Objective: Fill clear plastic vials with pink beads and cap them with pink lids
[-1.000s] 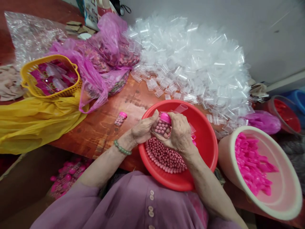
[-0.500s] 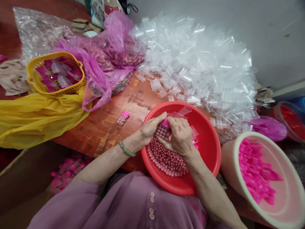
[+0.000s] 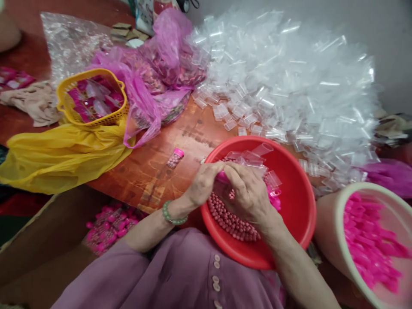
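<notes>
My left hand [image 3: 202, 184], with a green bead bracelet at the wrist, is closed around one side of a small pink-capped jar [image 3: 222, 176]. From the other side my right hand [image 3: 246, 193] grips the same jar, its fingers curled by the cap. Most of the jar is hidden behind my fingers. Both hands are over a red basin [image 3: 304, 201] in front of my lap. Pink beads [image 3: 230, 221] lie inside the basin, along with clear plastic tubes [image 3: 252, 158] and bright pink caps [image 3: 274, 199]. A second pink-capped jar [image 3: 175, 158] filled with beads lies on the table, left of the basin.
A large heap of clear tubes [image 3: 283, 81] covers the back right. On the right stands a pale tub [image 3: 337, 214] of pink pieces. A yellow basket [image 3: 69, 81] and pink plastic bags [image 3: 144, 111] occupy the left. Below the table edge, an open box [image 3: 41, 249] contains capped jars.
My hands have lowered slightly and closed more over the jar, so its beads hardly show now. The view has shifted left, and another person's limb appears at the far left.
</notes>
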### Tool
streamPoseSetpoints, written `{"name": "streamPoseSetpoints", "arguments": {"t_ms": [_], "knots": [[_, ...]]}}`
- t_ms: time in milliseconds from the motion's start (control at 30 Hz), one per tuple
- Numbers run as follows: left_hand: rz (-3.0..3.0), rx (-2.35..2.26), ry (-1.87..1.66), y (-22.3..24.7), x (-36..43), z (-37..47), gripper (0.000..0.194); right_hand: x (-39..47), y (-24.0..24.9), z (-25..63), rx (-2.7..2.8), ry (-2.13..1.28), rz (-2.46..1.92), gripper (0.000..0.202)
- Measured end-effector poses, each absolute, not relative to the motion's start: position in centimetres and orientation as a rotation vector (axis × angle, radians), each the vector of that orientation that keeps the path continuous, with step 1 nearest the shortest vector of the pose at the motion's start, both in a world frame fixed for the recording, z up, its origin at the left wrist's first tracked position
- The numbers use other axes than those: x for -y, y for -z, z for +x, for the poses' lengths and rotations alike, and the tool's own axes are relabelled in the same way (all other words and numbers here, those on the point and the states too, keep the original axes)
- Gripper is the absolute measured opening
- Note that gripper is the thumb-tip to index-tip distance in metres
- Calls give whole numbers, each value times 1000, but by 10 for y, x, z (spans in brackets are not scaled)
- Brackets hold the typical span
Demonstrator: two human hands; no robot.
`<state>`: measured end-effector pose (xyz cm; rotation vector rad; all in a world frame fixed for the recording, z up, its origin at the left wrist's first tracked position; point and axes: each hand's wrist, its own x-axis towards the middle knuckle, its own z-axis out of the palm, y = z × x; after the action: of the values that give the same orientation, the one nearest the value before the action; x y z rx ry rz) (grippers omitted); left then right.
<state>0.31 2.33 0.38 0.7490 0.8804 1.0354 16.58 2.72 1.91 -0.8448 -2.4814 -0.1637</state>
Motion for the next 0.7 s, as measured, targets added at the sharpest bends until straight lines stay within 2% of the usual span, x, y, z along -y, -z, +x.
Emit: {"name": "streamPoseSetpoints", "arguments": {"t_ms": [67, 133, 200, 300, 367, 433, 567, 700], "knots": [[924, -1067, -1149, -3, -23, -13, 9, -35, -21, 178, 2526, 54, -963, 50], [1058, -1225, -1252, 1, -26, -32, 29, -45, -19, 199, 2504, 9, -1228, 39], [1132, -1359, -1263, 10, -33, -53, 29, -53, -15, 223, 2448, -59, -1523, 29], [1647, -1905, -935, 30, -45, -81, 27, -59, -10, 246, 2411, -211, -1820, 19], [1928, -2035, -790, 40, -50, -90, 31, -60, -8, 246, 2440, -338, -1884, 20], [2063, -1985, -877, 41, -52, -88, 33, -61, -7, 237, 2496, -438, -1841, 22], [2104, -1636, -1211, 20, -50, -53, 23, -66, 1, 206, 2616, -501, -1700, 34], [2194, -1304, -1211, 11, -45, -12, 22, -72, 16, 184, 2639, -540, -1752, 33]]}}
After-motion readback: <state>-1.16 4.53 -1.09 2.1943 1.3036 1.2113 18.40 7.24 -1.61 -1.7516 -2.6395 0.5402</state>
